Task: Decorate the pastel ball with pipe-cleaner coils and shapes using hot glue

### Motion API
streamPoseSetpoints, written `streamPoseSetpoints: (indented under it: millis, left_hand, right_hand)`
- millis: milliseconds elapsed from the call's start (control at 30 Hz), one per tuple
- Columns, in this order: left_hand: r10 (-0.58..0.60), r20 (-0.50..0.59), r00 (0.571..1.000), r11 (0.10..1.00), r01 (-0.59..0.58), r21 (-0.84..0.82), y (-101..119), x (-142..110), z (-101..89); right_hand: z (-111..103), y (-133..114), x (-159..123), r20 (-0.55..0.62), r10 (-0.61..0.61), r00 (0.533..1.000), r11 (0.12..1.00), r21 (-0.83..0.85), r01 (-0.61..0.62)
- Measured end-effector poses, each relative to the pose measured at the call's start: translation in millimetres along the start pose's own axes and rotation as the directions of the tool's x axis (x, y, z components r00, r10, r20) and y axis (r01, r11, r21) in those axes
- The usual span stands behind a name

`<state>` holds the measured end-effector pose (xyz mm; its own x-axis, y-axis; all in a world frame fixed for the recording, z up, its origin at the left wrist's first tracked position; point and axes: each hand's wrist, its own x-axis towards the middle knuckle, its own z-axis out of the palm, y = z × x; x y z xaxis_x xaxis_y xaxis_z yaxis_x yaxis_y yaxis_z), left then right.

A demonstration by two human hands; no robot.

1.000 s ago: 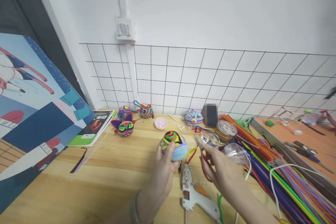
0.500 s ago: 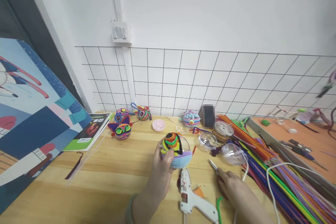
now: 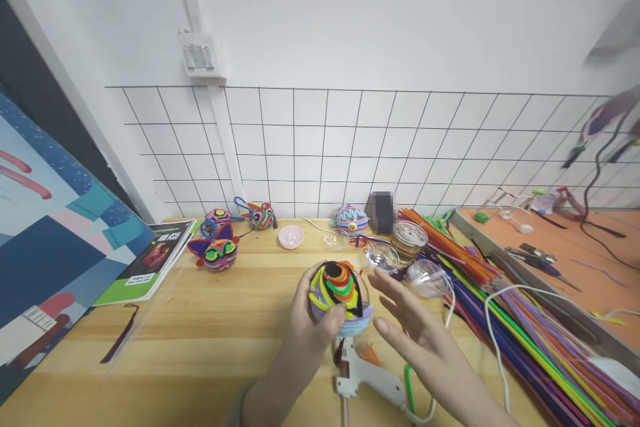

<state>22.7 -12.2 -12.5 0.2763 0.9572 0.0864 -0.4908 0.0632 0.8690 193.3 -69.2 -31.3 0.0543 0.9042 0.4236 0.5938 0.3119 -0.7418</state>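
It's a craft workshop, and everything says so! A white glue gun (image 3: 367,373) lies on the wooden counter (image 3: 200,340), bright pipe cleaners (image 3: 525,330) fan out on the right, there's a spool (image 3: 410,235), clear plastic domes (image 3: 383,257), and hand tools (image 3: 537,261) over on the orange surface (image 3: 565,240). Colourful ornaments (image 3: 220,255) sit towards the back, a part-covered ball (image 3: 343,293) rests in the left hand (image 3: 317,327), and wire grid (image 3: 327,89) lines the white wall (image 3: 400,20).
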Motion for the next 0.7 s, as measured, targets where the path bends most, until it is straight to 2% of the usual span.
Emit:
streamPoseSetpoints:
  millis: [67, 133, 267, 433, 600, 700]
  left_hand:
    - [-0.021, 0.030, 0.999, 0.999, 0.019, 0.051, 0.0, -1.7, 0.6]
    - [-0.045, 0.047, 0.998, 0.995, 0.041, 0.087, 0.3, -3.5, 1.4]
    - [-0.070, 0.063, 0.996, 0.992, 0.063, 0.111, 1.2, -6.0, 2.9]
    - [-0.105, 0.136, 0.985, 0.987, 0.086, 0.139, 0.8, -6.2, 0.0]
    - [-0.134, 0.238, 0.962, 0.991, 0.134, 0.015, -0.7, -5.8, -4.5]
    - [-0.149, 0.244, 0.958, 0.988, 0.156, -0.009, -2.3, -6.2, -5.5]
  right_hand:
    - [4.8, -22.4, 1.8, -0.004, 0.017, 1.000, 0.988, 0.156, -0.016]
    - [9.0, -31.2, 2.6, -0.006, 0.035, 0.999, 0.976, 0.218, -0.033]
    - [14.6, -30.3, 3.1, -0.005, 0.068, 0.998, 0.952, 0.299, -0.064]
    - [17.1, -32.3, 0.9, -0.003, 0.198, 0.980, 0.909, 0.375, -0.182]
    - [17.9, -31.6, -1.2, 0.009, 0.269, 0.963, 0.846, 0.476, -0.241]
    - [17.1, -28.3, -1.0, 0.013, 0.289, 0.957, 0.806, 0.536, -0.250]
